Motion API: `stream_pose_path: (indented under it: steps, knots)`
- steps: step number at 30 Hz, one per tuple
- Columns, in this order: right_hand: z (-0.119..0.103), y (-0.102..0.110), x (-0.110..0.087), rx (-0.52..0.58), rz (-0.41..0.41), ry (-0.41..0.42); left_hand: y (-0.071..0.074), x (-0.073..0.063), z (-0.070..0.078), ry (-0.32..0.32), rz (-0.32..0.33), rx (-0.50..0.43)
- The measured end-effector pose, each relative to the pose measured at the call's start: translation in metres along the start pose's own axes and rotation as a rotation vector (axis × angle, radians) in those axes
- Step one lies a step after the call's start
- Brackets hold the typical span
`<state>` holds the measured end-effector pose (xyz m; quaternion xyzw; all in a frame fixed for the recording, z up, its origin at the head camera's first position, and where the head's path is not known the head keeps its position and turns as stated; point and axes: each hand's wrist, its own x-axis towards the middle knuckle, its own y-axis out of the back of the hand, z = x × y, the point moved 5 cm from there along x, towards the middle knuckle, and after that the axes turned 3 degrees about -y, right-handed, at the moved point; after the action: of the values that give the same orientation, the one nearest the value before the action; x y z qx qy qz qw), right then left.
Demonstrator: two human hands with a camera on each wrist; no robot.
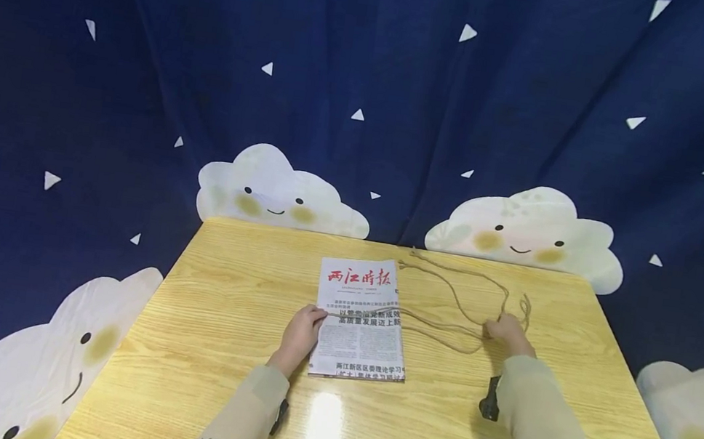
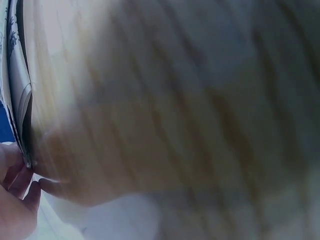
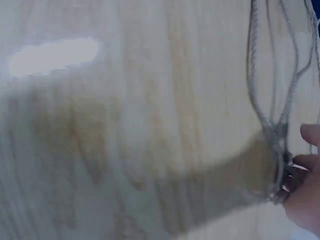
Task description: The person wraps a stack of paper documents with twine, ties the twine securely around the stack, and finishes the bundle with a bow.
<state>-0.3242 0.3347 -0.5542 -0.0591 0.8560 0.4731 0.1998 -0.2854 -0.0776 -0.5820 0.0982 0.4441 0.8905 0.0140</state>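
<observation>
A folded newspaper (image 1: 357, 352) with red and black Chinese print lies on the wooden table. At its left edge, my left hand (image 1: 300, 336) pinches the paper, as the left wrist view shows with the fingers (image 2: 20, 182) at the folded edge. A thin brown rope (image 1: 438, 323) crosses the newspaper towards that hand's fingertips; whether they also hold its end I cannot tell. To the right, my right hand (image 1: 507, 334) grips a bunch of the rope. In the right wrist view, several grey-looking strands of rope (image 3: 254, 55) gather at the fingers.
The wooden table (image 1: 226, 277) stands against a dark blue curtain (image 1: 321, 40) with white triangles and smiling clouds. Loose rope ends lie near the table's back edge. A dark device (image 1: 491, 399) is strapped at the right wrist.
</observation>
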Motion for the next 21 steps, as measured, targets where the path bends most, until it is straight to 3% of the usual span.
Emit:
stream_pose_path:
  steps: [5,10,13,17,21]
  knots:
    - [0.011,0.007,-0.006,-0.021,0.227,-0.046,0.0,0.0,0.0,-0.002,0.006,-0.006]
    - [0.02,0.023,-0.014,0.18,0.538,-0.086,-0.002,0.001,0.0,-0.004,0.007,-0.013]
    - [0.025,0.033,-0.021,0.315,0.659,-0.132,-0.002,0.001,-0.001,-0.001,0.001,-0.015]
    - [0.032,0.046,-0.028,0.411,0.672,-0.195,-0.002,0.001,-0.001,0.0,0.0,-0.016]
    - [0.04,0.056,-0.033,0.488,0.502,-0.245,0.0,0.0,0.0,0.001,-0.001,-0.016]
